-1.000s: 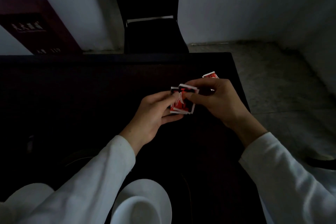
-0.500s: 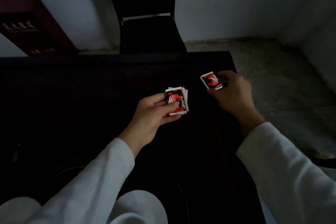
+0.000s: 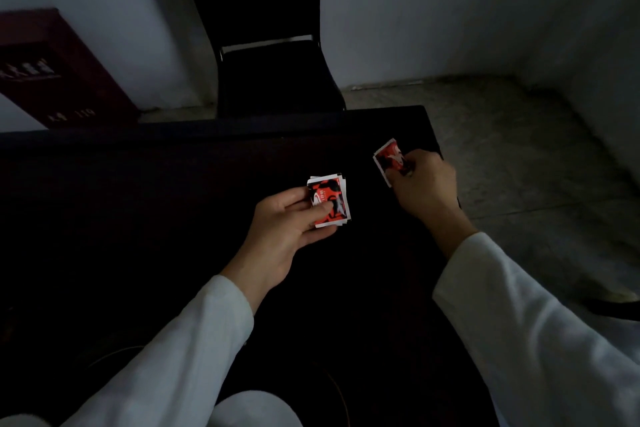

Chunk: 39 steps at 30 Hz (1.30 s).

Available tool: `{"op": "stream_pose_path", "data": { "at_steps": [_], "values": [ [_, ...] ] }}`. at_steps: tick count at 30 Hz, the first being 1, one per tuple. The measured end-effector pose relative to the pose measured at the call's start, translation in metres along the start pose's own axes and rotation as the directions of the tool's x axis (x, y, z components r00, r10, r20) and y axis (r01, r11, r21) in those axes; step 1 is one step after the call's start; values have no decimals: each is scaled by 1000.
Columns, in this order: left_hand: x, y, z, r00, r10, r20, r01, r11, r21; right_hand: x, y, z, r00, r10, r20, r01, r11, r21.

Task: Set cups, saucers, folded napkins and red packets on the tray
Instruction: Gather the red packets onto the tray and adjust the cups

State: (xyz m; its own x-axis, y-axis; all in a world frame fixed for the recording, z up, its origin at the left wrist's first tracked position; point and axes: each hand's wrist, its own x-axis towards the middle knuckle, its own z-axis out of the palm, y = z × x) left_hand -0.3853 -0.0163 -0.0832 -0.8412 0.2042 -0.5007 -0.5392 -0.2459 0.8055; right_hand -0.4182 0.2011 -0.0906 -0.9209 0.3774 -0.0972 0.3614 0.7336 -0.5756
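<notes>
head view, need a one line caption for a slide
Left hand holds a stack of red packets while the right hand holds a single packet over a dark table.

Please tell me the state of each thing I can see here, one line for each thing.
Left hand: closed on the packet stack, above the table.
Packet stack: held, edges fanned slightly.
Right hand: grip closed on a single packet.
Single packet: held, tilted, near the table's far right corner.
Chair: unoccupied.
Table: dark; tray not discernible.
</notes>
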Motion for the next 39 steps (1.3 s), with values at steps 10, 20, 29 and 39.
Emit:
{"op": "stream_pose_path", "data": {
  "at_steps": [10, 20, 29, 39],
  "values": [
    [-24, 13, 12, 1000, 17, -17, -18, 999, -28, -44, -20, -40, 982, 10, 190, -157, 603, 782],
    [-94, 33, 30, 1000, 6, -4, -7, 994, -113, -101, -42, -95, 963, -184, 195, -58, 567, 822],
    [-158, 47, 26, 998, 66, -10, -66, 982, -175, -150, -54, -116, 929, -283, 237, -41, 559, 828],
    [-230, 78, 12, 992, 112, 60, -102, 985, -140, -208, -101, -147, 897, -425, 122, 273, 750, 602]
  ]
}}
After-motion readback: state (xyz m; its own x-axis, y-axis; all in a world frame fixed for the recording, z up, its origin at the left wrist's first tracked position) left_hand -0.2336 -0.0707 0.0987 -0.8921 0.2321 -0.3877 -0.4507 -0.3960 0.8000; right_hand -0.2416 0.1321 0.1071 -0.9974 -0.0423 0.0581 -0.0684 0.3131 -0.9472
